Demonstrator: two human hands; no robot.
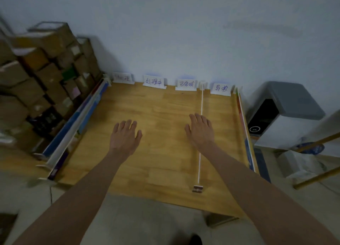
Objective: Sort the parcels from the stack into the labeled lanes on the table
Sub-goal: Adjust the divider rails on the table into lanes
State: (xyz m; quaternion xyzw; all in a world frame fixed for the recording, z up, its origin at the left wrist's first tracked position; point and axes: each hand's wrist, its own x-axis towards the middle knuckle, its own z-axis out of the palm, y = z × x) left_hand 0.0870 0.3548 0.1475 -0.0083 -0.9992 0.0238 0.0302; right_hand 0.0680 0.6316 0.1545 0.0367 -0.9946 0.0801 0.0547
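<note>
Your two hands carry nothing: the left hand and the right hand both stretch forward, palms down, fingers straight and slightly spread, an open grip on each side. You cannot tell from this view whether they rest on the wood or hover just above it. The right hand's fingertips lie just beside the thin white divider strip, the one strip in view, which runs from the far edge to the near edge of the light wooden worktop. Four white paper lane labels with handwritten characters stand in a row along the far edge against the pale wall. Low side rails border the worktop on the left and on the right. The parcels, a stack of brown cardboard boxes too blurred to count, are piled beyond the left rail, well apart from both hands. A grey-lidded bin stands beyond the right rail.
</note>
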